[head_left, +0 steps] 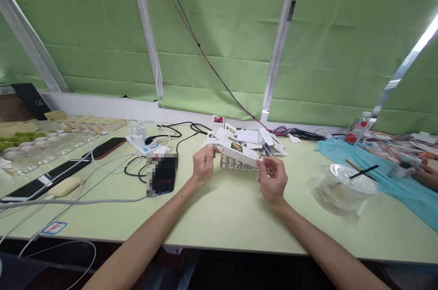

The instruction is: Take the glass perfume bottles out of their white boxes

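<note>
Between my two hands stretches a long white printed carton (237, 149), unfolded or flattened, with a dark picture on its face. My left hand (204, 164) pinches its left end. The right end is gripped by my right hand (273, 178), thumb and fingers closed on it. Just behind and below the carton stand several small clear glass bottles (236, 163) in a row, partly covered by it. A heap of similar white cartons (249, 137) lies behind them, some showing coloured pictures.
Left are a smartphone (164, 173), a power strip (142, 144), trailing cables and trays of small items (34, 148). A lidded plastic container (347, 187) with a black straw stands right, near blue sheeting (383, 176). Another person's hand (427, 175) shows at the right edge.
</note>
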Demonstrator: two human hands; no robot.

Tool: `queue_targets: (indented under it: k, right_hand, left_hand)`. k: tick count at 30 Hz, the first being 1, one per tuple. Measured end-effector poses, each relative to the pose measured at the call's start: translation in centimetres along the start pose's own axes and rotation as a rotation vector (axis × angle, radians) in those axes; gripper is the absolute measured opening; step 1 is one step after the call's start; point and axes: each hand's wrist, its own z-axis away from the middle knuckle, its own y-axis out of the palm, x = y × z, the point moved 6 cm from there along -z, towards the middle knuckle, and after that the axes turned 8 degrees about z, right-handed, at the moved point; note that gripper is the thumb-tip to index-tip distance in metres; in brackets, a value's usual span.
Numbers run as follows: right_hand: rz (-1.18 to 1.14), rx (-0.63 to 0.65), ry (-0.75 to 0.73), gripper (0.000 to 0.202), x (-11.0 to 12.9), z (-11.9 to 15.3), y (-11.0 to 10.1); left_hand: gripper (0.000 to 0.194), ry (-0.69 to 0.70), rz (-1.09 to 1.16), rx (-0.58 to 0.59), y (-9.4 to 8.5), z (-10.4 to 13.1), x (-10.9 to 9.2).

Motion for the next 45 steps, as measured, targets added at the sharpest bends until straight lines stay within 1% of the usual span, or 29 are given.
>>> queue_targets:
  k: [4, 6, 8, 11, 14, 17, 22, 25, 30, 33, 38, 40, 43, 45]
  right_hand:
    - [-0.055, 0.019, 0.036, 0.022, 0.2, 0.2, 0.1]
    - [-0.086, 0.041, 0.026, 0.02, 0.5, 0.3, 0.3]
    - [-0.115, 0.071, 0.004, 0.017, 0.8, 0.5, 0.6]
    - [-0.144, 0.133, -0.009, 0.014, 0.9, 0.7, 1.1]
    - [-0.187, 0.219, 0.001, 0.013, 0.9, 1.1, 1.6]
    - [-0.226, 0.296, 0.017, 0.011, 1.0, 1.4, 2.1]
    - [-0.254, 0.415, 0.024, 0.013, 1.4, 1.6, 2.7]
    - [-0.254, 0.472, -0.008, 0.013, 1.6, 1.8, 3.0]
    - [-0.236, 0.524, -0.081, 0.019, 2.1, 2.1, 3.1]
    - [-0.205, 0.502, -0.143, 0.023, 2.7, 2.2, 2.8]
    - [-0.189, 0.382, -0.212, 0.027, 3.1, 1.9, 1.8]
    - [-0.151, 0.304, -0.197, 0.023, 2.8, 1.5, 1.3]
    - [-0.049, 0.193, -0.117, 0.015, 2.0, 0.5, 0.7]
    - [0.0, 0.178, -0.041, 0.014, 1.2, -0.1, 0.6]
  left_hand:
    - [0.057, 0.073, 0.032, 0.217, 1.5, 0.9, -1.1]
    - [0.055, 0.08, 0.05, 0.266, 2.0, 1.3, -1.7]
    - [0.054, 0.081, 0.104, 0.269, 2.2, 1.5, -2.2]
    - [0.052, 0.052, 0.281, 0.246, 2.3, 1.5, -2.4]
    - [0.051, -0.051, 0.49, 0.282, 2.8, 1.4, -2.0]
    - [0.056, -0.172, 0.626, 0.31, 3.3, 1.3, -1.4]
    - [0.058, -0.345, 0.716, 0.336, 4.1, 1.7, -1.0]
    - [0.06, -0.414, 0.748, 0.313, 4.1, 1.8, -0.7]
    - [0.048, -0.49, 0.817, 0.269, 4.2, 1.6, -0.1]
    - [0.043, -0.519, 0.863, 0.234, 4.2, 1.5, 0.2]
    - [0.04, -0.572, 0.913, 0.14, 3.6, 0.9, 0.8]
    - [0.04, -0.591, 0.932, 0.106, 3.1, 0.6, 1.2]
    - [0.04, -0.604, 0.96, 0.091, 2.7, 0.2, 1.5]
    - [0.039, -0.61, 0.98, 0.118, 2.8, 0.2, 1.7]
